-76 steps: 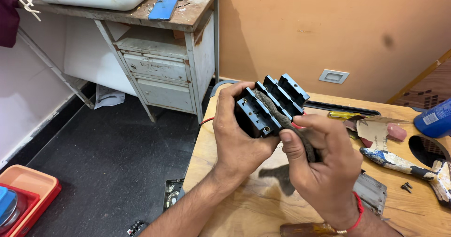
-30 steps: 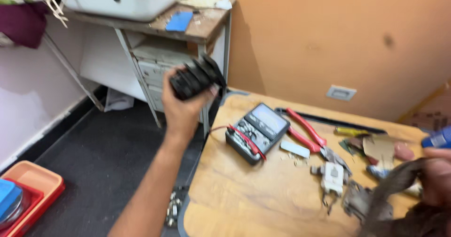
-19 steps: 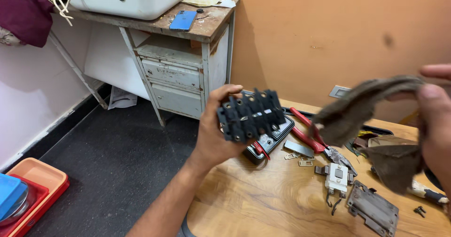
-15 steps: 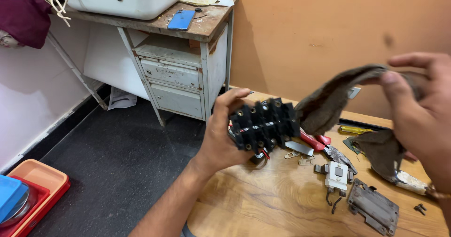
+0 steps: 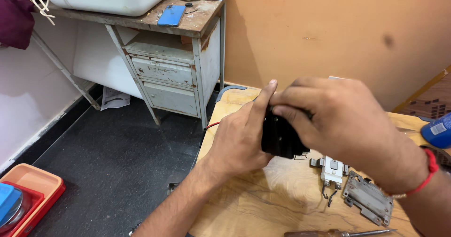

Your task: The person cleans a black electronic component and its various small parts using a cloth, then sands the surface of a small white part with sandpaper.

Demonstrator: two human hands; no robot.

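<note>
Left hand is gripping black finned block; right hand is closing over its top (cloth unseen). Next calls for steady counter-hold.

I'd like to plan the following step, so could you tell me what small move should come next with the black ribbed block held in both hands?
Probably keep both hands gripping the black ribbed block, since it hangs above the wooden table.
</note>
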